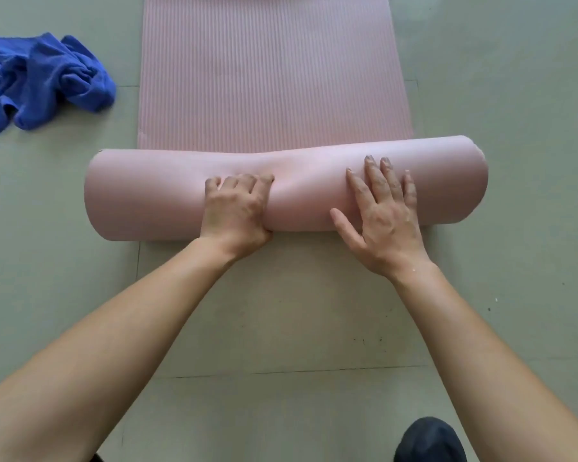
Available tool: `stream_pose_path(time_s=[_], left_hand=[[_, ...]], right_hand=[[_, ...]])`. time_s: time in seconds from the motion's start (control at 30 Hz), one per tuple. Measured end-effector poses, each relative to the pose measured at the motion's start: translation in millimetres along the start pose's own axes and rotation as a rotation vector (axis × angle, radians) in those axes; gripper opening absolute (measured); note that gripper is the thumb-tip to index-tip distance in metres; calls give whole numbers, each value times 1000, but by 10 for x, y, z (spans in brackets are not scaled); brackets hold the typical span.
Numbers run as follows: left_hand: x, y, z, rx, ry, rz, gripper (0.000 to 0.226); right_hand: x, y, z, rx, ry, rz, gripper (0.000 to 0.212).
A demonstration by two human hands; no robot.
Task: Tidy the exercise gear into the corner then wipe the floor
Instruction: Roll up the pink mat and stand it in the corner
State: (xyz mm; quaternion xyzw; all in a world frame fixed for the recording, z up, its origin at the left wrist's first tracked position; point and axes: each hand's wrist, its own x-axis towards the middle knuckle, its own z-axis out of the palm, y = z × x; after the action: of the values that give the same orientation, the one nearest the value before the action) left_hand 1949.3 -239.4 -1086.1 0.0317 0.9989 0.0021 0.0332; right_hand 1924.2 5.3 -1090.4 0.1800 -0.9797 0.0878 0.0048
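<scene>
A pink exercise mat (271, 68) lies on the floor, its near end wound into a thick roll (147, 195) that runs left to right. My left hand (236, 208) presses into the middle of the roll with curled fingers, denting the foam. My right hand (381, 215) lies flat on the roll's right part, fingers straight and spread. The flat ribbed part of the mat stretches away from the roll to the top edge of the view.
A crumpled blue towel (44, 78) lies on the grey-green tiled floor (514, 95) left of the mat. A dark rounded shape, perhaps my knee (429, 441), shows at the bottom right.
</scene>
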Motion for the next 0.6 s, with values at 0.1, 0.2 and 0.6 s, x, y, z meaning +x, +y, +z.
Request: stream_pose_path(time_s=[0.1, 0.2, 0.6], left_hand=[[-12, 89, -289, -75, -133, 72, 75], [126, 55, -557, -162, -381, 152, 72], [417, -430, -332, -374, -77, -187, 42]], right_hand=[[-91, 17, -72, -10, 84, 45, 73], [6, 95, -307, 12, 51, 46, 71], [-80, -219, 50, 45, 309, 41, 55]])
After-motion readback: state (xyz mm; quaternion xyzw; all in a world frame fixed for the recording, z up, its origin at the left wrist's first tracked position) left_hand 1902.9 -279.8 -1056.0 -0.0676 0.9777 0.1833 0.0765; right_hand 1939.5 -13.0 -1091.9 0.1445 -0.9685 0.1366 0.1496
